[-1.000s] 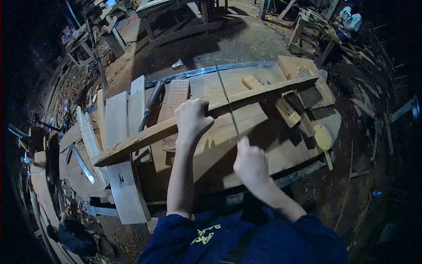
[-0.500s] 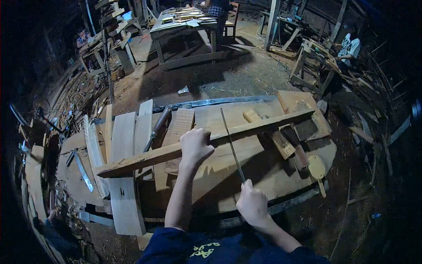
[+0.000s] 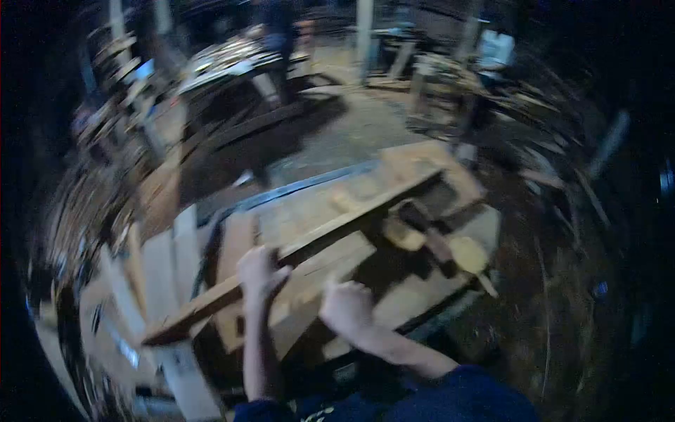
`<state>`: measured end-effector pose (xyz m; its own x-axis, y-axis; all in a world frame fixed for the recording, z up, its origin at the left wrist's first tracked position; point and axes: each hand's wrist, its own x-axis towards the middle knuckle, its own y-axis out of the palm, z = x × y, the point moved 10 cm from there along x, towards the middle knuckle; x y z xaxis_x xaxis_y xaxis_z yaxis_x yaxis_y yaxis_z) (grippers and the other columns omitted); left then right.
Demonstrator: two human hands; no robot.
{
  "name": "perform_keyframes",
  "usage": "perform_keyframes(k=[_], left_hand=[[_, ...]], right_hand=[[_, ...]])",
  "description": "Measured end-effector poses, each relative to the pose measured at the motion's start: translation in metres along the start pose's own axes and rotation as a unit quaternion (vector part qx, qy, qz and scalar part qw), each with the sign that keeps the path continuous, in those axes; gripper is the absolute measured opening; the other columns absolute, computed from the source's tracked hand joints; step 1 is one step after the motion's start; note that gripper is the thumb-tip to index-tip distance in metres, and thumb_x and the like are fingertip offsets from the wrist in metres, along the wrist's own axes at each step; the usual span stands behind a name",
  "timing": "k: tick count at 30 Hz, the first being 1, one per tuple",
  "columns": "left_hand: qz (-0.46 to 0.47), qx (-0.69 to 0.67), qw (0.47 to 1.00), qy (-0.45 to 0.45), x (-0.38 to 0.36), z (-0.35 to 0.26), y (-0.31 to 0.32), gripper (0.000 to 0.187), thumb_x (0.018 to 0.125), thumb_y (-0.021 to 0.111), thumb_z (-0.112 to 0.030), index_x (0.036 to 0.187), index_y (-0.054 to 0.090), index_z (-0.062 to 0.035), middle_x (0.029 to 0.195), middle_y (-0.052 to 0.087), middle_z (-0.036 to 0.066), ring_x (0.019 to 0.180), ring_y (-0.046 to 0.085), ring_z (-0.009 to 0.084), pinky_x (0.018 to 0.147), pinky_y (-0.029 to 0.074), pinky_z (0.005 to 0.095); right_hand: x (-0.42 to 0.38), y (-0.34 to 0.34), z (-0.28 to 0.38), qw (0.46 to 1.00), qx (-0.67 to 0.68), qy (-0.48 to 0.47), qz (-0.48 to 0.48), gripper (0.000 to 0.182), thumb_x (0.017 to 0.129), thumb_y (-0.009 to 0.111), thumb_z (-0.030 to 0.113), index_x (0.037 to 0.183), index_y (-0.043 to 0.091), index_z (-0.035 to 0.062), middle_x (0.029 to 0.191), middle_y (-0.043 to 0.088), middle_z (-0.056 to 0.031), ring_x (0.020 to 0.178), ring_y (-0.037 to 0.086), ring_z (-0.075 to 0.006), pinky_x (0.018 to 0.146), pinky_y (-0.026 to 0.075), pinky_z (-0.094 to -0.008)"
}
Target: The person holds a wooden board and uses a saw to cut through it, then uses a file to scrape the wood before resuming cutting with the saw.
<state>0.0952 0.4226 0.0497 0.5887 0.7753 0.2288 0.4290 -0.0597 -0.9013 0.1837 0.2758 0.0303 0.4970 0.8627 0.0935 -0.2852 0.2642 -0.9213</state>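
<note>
A long wooden beam (image 3: 337, 226) lies diagonally over the workbench, its near end low on the left. My left hand (image 3: 259, 273) is closed around it, left of its middle. My right hand (image 3: 348, 308) is a closed fist below and to the right, apart from the beam. It held a thin long blade, like a handsaw seen edge-on, half a second ago; blur keeps the blade from showing clearly now. Beyond the right hand sit a wooden block (image 3: 404, 235) and a pale round paddle-like piece (image 3: 469, 254) with a short handle.
Several boards (image 3: 163, 271) lie side by side at the bench's left. A wide board (image 3: 415, 155) supports the beam's far end. Farther back stand a table (image 3: 232, 60) piled with wood pieces and a person in a light shirt (image 3: 496, 49). Scrap wood litters both sides.
The view has swung, so the bench appears tilted and shifted left. My right hand has moved left, closer to my left hand. The blade that crossed the beam is no longer distinct.
</note>
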Motion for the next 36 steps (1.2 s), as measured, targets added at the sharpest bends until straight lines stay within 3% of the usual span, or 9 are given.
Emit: perform_keyframes(k=[10,13,19,27,30,31,32,34,36], left_hand=[[-0.101,-0.052,0.991,0.065,-0.003,-0.003,-0.001,0.019,0.051,0.060,-0.012,0.065,0.051,-0.0027,0.065,0.052,0.016,0.071,0.054,0.0368,0.063,0.041,0.0419],[-0.134,-0.047,0.986,0.091,-0.002,0.012,0.005,0.027,0.053,0.063,-0.008,0.079,0.061,-0.0059,0.074,0.059,0.012,0.076,0.058,0.0323,0.070,0.045,0.0392],[-0.114,-0.058,0.985,0.116,0.010,0.047,0.027,0.046,0.050,0.073,-0.010,0.095,0.063,-0.0106,0.086,0.062,0.009,0.086,0.059,0.0292,0.079,0.045,0.0385],[-0.096,-0.014,0.994,0.040,0.001,0.028,0.013,0.043,0.050,0.074,-0.011,0.092,0.064,-0.0101,0.088,0.063,0.009,0.087,0.059,0.0292,0.077,0.046,0.0384],[-0.122,-0.104,0.984,0.072,0.003,0.040,0.019,0.040,0.050,0.073,-0.011,0.089,0.064,-0.0100,0.087,0.063,0.010,0.086,0.059,0.0296,0.077,0.046,0.0386],[0.027,-0.093,0.995,0.019,0.019,0.054,0.045,0.040,0.051,0.074,-0.013,0.090,0.065,-0.0105,0.086,0.063,0.010,0.086,0.059,0.0303,0.076,0.046,0.0391],[-0.087,-0.039,0.991,0.092,0.011,0.050,0.036,0.044,0.053,0.077,-0.019,0.094,0.065,-0.0109,0.086,0.063,0.010,0.086,0.059,0.0307,0.075,0.047,0.0399],[-0.004,-0.063,0.997,0.047,0.016,0.043,0.038,0.047,0.055,0.081,-0.026,0.097,0.065,-0.0100,0.086,0.063,0.012,0.088,0.060,0.0308,0.076,0.048,0.0403],[-0.046,-0.013,0.997,0.066,0.007,0.022,0.017,0.043,0.057,0.079,-0.024,0.095,0.065,-0.0099,0.086,0.064,0.010,0.083,0.061,0.0301,0.074,0.048,0.0389]], right_hand=[[-0.051,0.009,-0.024,0.990,0.142,-0.011,0.006,0.015,0.083,0.050,0.008,0.094,0.046,-0.0019,0.061,0.060,-0.0219,0.059,0.064,-0.0370,0.053,0.051,-0.0499],[-0.027,0.008,-0.010,0.992,0.111,-0.057,-0.034,0.019,0.079,0.050,0.006,0.095,0.047,-0.0035,0.064,0.061,-0.0220,0.060,0.064,-0.0373,0.053,0.051,-0.0489],[-0.087,0.012,-0.022,0.992,0.117,-0.022,0.043,0.029,0.076,0.053,0.005,0.100,0.043,-0.0054,0.066,0.061,-0.0216,0.062,0.065,-0.0372,0.054,0.052,-0.0479],[-0.040,0.004,-0.009,0.991,0.110,-0.063,-0.033,0.025,0.071,0.055,0.003,0.093,0.046,-0.0055,0.060,0.060,-0.0223,0.058,0.064,-0.0373,0.050,0.051,-0.0455],[-0.080,0.004,-0.026,0.992,0.121,-0.022,-0.009,0.025,0.076,0.052,0.006,0.098,0.048,-0.0043,0.063,0.061,-0.0235,0.061,0.065,-0.0380,0.053,0.051,-0.0493],[-0.093,0.009,-0.030,0.993,0.110,-0.002,0.034,0.024,0.079,0.051,0.007,0.100,0.048,-0.0038,0.066,0.061,-0.0243,0.064,0.065,-0.0380,0.055,0.051,-0.0505],[-0.091,0.005,-0.034,0.995,0.093,0.013,0.039,0.025,0.081,0.051,0.010,0.102,0.048,-0.0037,0.069,0.062,-0.0250,0.066,0.065,-0.0379,0.057,0.051,-0.0512],[-0.075,0.002,-0.033,0.996,0.086,0.007,0.030,0.025,0.087,0.050,0.017,0.102,0.048,-0.0025,0.078,0.063,-0.0265,0.070,0.066,-0.0372,0.060,0.051,-0.0506],[-0.045,-0.005,-0.024,0.997,0.071,0.009,0.030,0.017,0.088,0.049,0.016,0.094,0.049,0.0002,0.070,0.062,-0.0233,0.065,0.064,-0.0386,0.058,0.051,-0.0504]])
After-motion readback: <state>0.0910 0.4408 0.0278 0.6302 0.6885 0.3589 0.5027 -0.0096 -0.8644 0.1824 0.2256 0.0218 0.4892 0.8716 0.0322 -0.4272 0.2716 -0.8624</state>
